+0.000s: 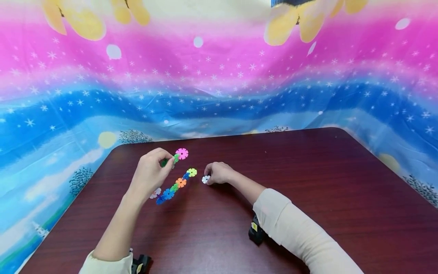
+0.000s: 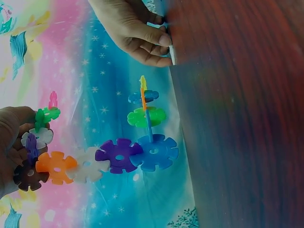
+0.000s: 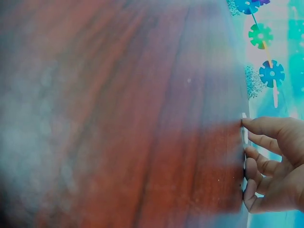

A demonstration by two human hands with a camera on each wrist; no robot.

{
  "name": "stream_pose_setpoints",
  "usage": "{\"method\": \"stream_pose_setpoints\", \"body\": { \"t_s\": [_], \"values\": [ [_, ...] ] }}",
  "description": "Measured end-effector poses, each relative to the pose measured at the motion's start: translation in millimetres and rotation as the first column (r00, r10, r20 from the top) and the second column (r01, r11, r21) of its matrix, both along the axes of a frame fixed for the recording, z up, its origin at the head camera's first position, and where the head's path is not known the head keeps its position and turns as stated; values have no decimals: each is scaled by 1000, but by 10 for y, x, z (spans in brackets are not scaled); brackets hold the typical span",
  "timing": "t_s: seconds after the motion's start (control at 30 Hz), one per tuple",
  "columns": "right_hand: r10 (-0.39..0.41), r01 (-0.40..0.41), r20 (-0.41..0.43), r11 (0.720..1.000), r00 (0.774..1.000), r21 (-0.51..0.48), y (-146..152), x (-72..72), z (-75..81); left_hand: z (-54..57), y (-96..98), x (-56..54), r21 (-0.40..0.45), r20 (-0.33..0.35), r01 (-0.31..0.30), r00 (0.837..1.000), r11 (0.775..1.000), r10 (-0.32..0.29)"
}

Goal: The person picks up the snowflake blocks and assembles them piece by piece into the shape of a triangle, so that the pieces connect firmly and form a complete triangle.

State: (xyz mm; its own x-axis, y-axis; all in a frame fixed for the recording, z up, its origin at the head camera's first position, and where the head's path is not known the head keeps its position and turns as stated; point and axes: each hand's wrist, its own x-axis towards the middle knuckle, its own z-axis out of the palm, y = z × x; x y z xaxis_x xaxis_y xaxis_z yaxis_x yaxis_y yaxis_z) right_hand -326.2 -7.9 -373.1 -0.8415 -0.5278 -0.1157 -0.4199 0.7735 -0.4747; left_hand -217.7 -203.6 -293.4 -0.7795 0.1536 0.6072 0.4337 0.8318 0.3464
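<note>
My left hand [image 1: 148, 173] holds up a chain of notched plastic interlocking discs, gripping it near one end between thumb and fingers. A pink disc [image 1: 182, 153] tips that end. From the hand the chain bends through black, orange [image 2: 56, 162], white, purple [image 2: 118, 156] and blue [image 2: 158, 152] discs, then turns up to green, blue, orange and a yellow disc [image 1: 192, 172] at the other end. My right hand [image 1: 220, 173] pinches a single white disc [image 1: 205, 179], which stands on edge close to the tabletop, just right of the yellow disc and apart from it.
The dark reddish wooden table [image 1: 308, 182] has rounded far corners. A patterned pink and blue cloth [image 1: 219, 83] hangs around its back and sides. Black devices show beneath both wrists, one under the right sleeve [image 1: 291, 224].
</note>
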Motion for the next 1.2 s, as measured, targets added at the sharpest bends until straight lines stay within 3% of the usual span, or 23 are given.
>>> {"method": "stream_pose_setpoints", "body": {
  "t_s": [0.23, 0.37, 0.47, 0.63, 0.93, 1.2],
  "values": [
    [6, -6, 2, 999, 1000, -35, 35, -15, 21, -9, 7, -5, -1, 0, -4, 1000, 1000, 4],
    [8, -4, 31, 992, 1000, -125, 95, -44, 29, -16, 18, -9, -7, 2, 1, 1000, 1000, -1],
    [7, 16, 104, 976, 995, -218, 159, -65, 23, -20, 26, -12, -10, 6, 4, 1000, 1000, -4],
    [32, 41, 197, 934, 980, -355, 260, -56, 30, -16, 41, -18, -8, 21, 10, 1000, 1000, -10],
    [49, 20, 116, 848, 992, -530, 390, 92, 213, -10, 70, -9, 9, 27, 49, 998, 999, -49],
    [64, -22, 42, 757, 997, -654, 602, 323, 483, 8, 200, 29, 29, 22, 173, 985, 985, -174]
  ]
}}
